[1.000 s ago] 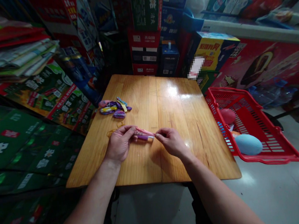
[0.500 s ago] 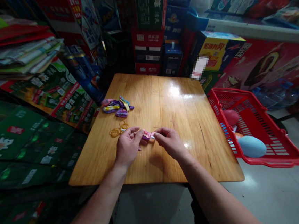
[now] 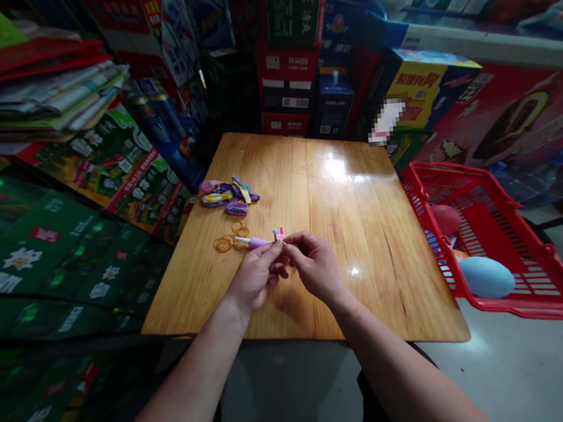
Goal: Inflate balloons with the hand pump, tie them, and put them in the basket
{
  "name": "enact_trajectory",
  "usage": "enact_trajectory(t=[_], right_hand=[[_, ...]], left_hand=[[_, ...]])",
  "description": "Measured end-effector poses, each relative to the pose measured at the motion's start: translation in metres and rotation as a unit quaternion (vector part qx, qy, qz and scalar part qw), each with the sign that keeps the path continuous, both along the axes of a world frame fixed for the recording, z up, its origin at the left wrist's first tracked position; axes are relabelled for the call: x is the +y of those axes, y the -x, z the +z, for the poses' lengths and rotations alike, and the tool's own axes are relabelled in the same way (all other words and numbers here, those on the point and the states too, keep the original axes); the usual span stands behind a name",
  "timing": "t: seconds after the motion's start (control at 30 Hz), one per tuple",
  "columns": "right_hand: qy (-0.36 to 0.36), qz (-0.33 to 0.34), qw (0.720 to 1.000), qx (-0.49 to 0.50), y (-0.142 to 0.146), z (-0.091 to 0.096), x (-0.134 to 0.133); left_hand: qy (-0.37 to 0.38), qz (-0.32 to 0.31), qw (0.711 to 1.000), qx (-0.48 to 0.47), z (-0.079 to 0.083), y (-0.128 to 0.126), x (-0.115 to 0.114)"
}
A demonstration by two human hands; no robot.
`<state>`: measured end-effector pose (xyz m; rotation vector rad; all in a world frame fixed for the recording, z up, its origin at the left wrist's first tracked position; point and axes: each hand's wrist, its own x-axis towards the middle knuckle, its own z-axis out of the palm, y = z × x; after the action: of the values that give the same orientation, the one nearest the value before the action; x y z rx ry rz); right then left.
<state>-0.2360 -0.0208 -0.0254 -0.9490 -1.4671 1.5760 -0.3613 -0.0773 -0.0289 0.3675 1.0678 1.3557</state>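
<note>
A small pink balloon (image 3: 278, 234), limp and with darker patches, pokes up between the fingertips of both hands; most of it is covered by fingers. My left hand (image 3: 257, 272) pinches it from the left, and the fingertips of my right hand (image 3: 312, 257) close on it from the other side. Just behind my left fingers is a purple tube with a white pointed tip (image 3: 257, 242), apparently lying on the table. Beside that tip sit several tan rubber bands (image 3: 230, 242). Farther back is a pile of limp, colourful balloons (image 3: 228, 196).
The wooden table (image 3: 362, 230) holds all these things. Against its right side stands a red basket (image 3: 526, 255) with a light blue balloon (image 3: 487, 277) and a reddish balloon (image 3: 446, 219) inside. Stacked green boxes (image 3: 63, 256) crowd the left, and more cartons (image 3: 285, 92) stand behind the table.
Both hands have lifted slightly and turned the balloon, whose pink end now points up and away. The purple tube has come into view behind my left hand. The view has shifted slightly.
</note>
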Motion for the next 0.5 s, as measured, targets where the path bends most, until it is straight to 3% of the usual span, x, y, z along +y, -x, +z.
enact_trajectory(t=[0.17,0.27,0.4,0.5], right_hand=[[-0.055,0.033,0.998,-0.027,0.006,-0.006,-0.008],[-0.147,0.013,0.985,-0.092,0.005,-0.004,-0.008],[-0.298,-0.017,0.924,-0.239,0.001,-0.008,-0.002],[-0.343,0.012,0.875,-0.341,0.001,-0.019,0.004]], left_hand=[[-0.041,0.063,0.995,-0.072,-0.001,0.007,0.003],[-0.039,0.116,0.991,-0.057,-0.003,0.014,0.005],[-0.043,0.168,0.983,-0.061,-0.003,0.034,0.011],[-0.06,0.178,0.98,-0.072,-0.003,0.046,0.014]])
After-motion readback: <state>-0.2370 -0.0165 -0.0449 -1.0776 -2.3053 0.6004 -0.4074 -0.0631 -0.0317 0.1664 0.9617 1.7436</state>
